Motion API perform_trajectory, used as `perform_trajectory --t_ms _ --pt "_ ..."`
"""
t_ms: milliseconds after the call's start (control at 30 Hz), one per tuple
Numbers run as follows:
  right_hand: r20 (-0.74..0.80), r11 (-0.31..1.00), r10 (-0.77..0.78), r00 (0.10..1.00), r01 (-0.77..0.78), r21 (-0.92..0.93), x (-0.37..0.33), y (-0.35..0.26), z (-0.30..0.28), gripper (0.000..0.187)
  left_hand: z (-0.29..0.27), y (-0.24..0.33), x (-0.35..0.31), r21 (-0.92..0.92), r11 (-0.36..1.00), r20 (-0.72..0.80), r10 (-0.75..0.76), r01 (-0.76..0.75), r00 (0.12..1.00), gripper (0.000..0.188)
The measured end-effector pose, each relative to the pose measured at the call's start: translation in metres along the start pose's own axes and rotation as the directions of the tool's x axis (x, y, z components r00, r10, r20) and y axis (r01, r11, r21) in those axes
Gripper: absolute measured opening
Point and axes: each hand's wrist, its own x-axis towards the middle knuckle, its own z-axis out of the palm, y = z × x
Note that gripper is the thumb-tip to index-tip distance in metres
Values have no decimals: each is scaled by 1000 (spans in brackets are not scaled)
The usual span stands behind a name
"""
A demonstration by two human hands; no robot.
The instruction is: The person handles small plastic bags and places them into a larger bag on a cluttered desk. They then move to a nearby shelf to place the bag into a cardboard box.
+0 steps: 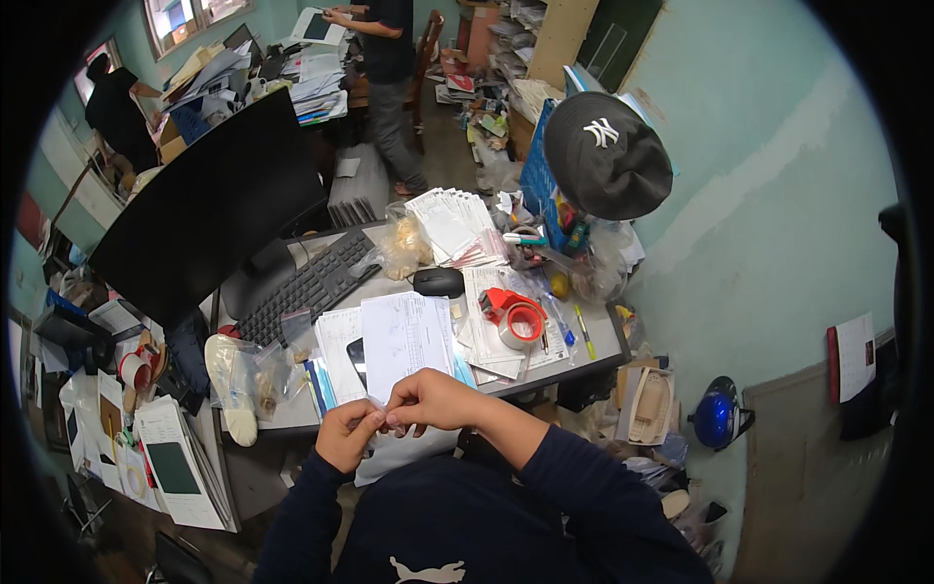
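My left hand (344,437) and my right hand (435,400) meet in front of my chest, at the near edge of the desk. Thumbs and fingertips of both are pinched together around something small and pale that I cannot make out, mostly hidden by the fingers. Just beyond them lies a white printed sheet (404,336) on a stack of papers. A dark phone (357,358) shows partly from under that sheet. Below my hands a whitish sheet (413,450) hangs near the desk edge.
On the desk (584,355) are a keyboard (306,289), a mouse (439,282), a red tape dispenser (513,316), a yellow highlighter (584,332) and a pale shoe sole (232,384). A large monitor (209,209) stands left. A dark cap (608,161) sits far right. Two people are farther back.
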Motion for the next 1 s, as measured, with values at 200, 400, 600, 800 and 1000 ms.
perform_trajectory --t_ms 200,400,600,800,1000 --pt "31 960 -276 961 277 -40 12 12 5 24 0 12 5 37 999 -17 21 -21 1000 23" --pt "-135 900 -187 973 225 373 17 18 12 23 -2 16 7 -62 994 -97 86 -92 992 20" --pt "-463 665 -480 745 -36 -746 15 10 11 11 2 19 16 585 810 -237 227 -48 945 21" --pt "-140 709 -572 808 402 -579 6 -7 -8 75 -8 20 15 366 930 -246 74 22 966 22" --pt "-14 587 -594 804 422 -691 17 1 4 81 -19 24 13 329 944 -155 28 25 988 23"
